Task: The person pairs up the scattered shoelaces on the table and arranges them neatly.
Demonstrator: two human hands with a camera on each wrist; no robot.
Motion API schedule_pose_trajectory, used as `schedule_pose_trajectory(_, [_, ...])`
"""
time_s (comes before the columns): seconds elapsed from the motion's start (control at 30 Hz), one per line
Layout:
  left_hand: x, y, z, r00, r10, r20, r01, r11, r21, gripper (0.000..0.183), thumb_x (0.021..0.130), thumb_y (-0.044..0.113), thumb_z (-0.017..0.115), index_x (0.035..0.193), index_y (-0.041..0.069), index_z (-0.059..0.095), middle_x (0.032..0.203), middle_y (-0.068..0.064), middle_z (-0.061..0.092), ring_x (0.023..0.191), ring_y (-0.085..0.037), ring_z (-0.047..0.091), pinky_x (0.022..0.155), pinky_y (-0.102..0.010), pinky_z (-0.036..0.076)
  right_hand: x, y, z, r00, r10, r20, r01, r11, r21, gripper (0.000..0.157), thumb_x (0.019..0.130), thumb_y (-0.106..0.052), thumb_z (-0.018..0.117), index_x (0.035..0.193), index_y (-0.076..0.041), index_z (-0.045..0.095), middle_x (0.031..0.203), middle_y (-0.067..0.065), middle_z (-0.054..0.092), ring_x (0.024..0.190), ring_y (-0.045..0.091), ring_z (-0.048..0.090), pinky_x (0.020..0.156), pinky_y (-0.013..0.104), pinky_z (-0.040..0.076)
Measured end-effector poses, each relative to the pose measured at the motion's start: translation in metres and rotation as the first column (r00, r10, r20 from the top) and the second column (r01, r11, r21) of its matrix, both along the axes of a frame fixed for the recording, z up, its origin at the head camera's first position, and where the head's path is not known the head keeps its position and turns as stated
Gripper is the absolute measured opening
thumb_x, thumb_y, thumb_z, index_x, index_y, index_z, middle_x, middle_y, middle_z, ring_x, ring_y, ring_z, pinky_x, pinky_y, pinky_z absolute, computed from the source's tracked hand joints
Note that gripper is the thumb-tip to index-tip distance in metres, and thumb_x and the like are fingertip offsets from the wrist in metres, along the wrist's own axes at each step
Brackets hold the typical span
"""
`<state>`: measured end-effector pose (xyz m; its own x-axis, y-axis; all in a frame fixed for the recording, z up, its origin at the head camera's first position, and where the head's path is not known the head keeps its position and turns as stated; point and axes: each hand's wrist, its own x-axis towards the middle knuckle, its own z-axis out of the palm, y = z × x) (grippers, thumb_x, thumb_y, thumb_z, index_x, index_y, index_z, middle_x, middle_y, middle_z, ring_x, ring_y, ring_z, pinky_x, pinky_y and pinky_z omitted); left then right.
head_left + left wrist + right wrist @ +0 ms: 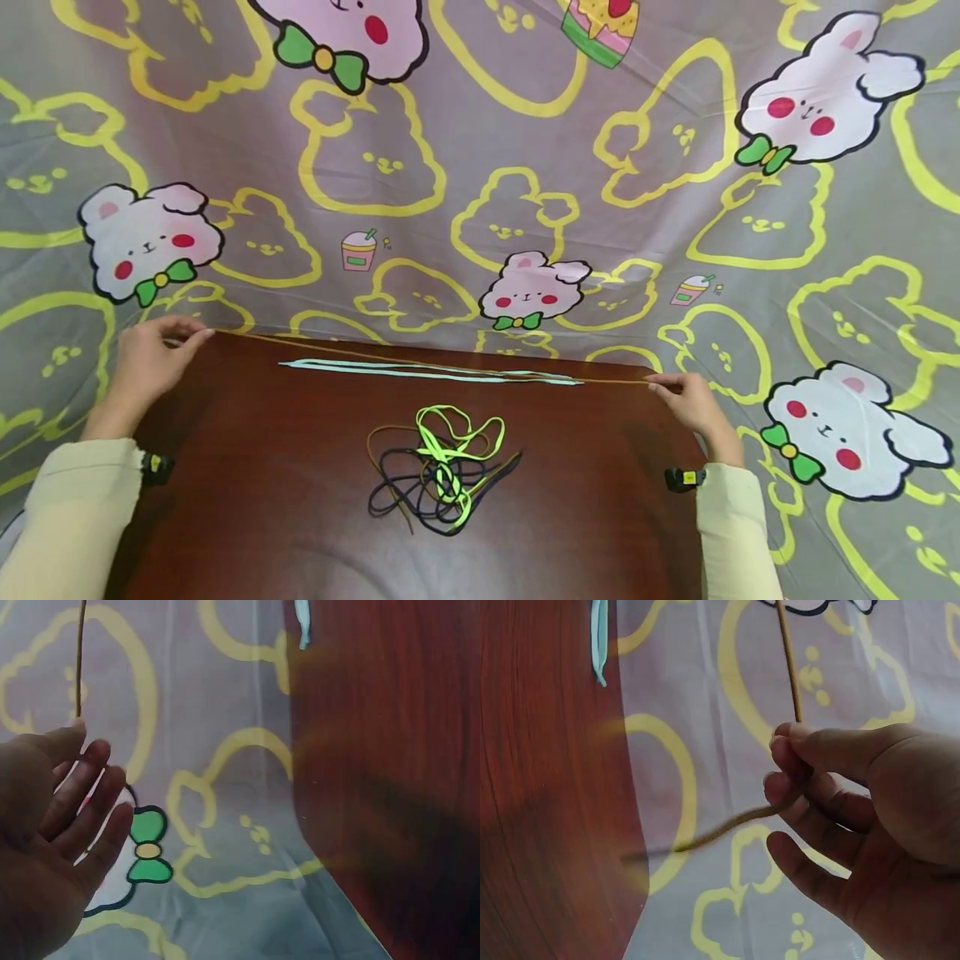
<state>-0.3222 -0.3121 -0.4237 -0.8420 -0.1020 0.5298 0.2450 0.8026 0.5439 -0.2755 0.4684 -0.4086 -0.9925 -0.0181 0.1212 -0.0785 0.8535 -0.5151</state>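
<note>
A thin brown shoelace (315, 346) stretches nearly straight between the two hands, above the far part of the table. My left hand (159, 354) pinches one end between thumb and index finger; the lace (80, 660) runs up from its fingertips in the left wrist view. Near the other end, my right hand (692, 406) pinches it the same way. A loose tail (727, 823) of the lace hangs out past the right fingers. Under the taut lace, a pale blue shoelace (360, 368) lies lengthwise on the table, folded into long strands.
In the middle of the brown table (285, 500) lies a tangle of laces: neon yellow-green (450, 454), dark navy (386, 492) and brown (375, 433). A grey cloth (645, 225) with bunny prints rises behind the table's far edge and shows along both sides.
</note>
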Motion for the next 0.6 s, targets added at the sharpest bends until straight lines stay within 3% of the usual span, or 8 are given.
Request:
schedule_pose_trajectory(0.1, [-0.008,-0.005,-0.004,0.998,0.011,0.064,-0.009,1.000,-0.026,0.021,0.095,0.016,0.073,0.094,-0.005,0.073,0.090,-0.026,0.072,0.069,-0.013,0.063,0.061,-0.022,0.041,-0.011,0.003,-0.001,1.000,0.023,-0.012,-0.023,1.000,0.007,0.025,0.102,-0.008,0.060,0.120,0.006,0.071,0.113,0.025,0.072,0.088,0.025,0.066,0.067,0.028,0.050])
schedule_pose_trajectory(0.2, [-0.015,-0.008,-0.015,0.995,-0.005,0.096,0.008,0.999,-0.035,0.020,0.098,0.014,0.068,0.096,-0.006,0.071,0.093,-0.028,0.071,0.085,-0.041,0.064,0.066,-0.037,0.043,-0.020,0.005,-0.005,0.999,0.006,-0.049,-0.005,1.000,0.009,0.021,0.101,-0.010,0.064,0.113,0.005,0.074,0.103,0.023,0.074,0.081,0.026,0.066,0.064,0.030,0.050])
schedule_pose_trajectory(0.37, [-0.024,-0.014,-0.035,0.994,-0.033,0.102,0.039,0.998,-0.056,0.016,0.098,0.007,0.064,0.099,-0.008,0.070,0.098,-0.032,0.070,0.091,-0.049,0.063,0.073,-0.053,0.045,-0.037,0.009,-0.019,0.994,-0.060,-0.091,0.067,0.995,0.070,0.024,0.098,-0.019,0.070,0.095,0.004,0.076,0.079,0.012,0.073,0.062,0.017,0.060,0.058,0.032,0.048])
schedule_pose_trajectory(0.5, [-0.028,-0.019,-0.050,0.986,-0.032,0.166,0.043,0.997,-0.066,0.018,0.099,0.009,0.064,0.099,-0.008,0.069,0.101,-0.035,0.067,0.096,-0.055,0.059,0.081,-0.064,0.042,-0.050,0.010,-0.035,0.997,-0.020,-0.072,0.027,0.995,0.096,0.017,0.098,-0.007,0.067,0.098,0.008,0.075,0.088,0.021,0.074,0.070,0.024,0.065,0.063,0.037,0.050])
schedule_pose_trajectory(0.6, [-0.032,-0.022,-0.062,0.974,-0.021,0.225,0.035,0.998,-0.056,0.020,0.099,0.011,0.063,0.099,-0.008,0.069,0.102,-0.035,0.066,0.096,-0.056,0.057,0.081,-0.065,0.041,-0.059,0.012,-0.046,0.997,0.029,-0.067,-0.023,0.995,0.093,0.015,0.095,0.004,0.063,0.105,0.011,0.073,0.099,0.027,0.073,0.082,0.032,0.068,0.070,0.041,0.053])
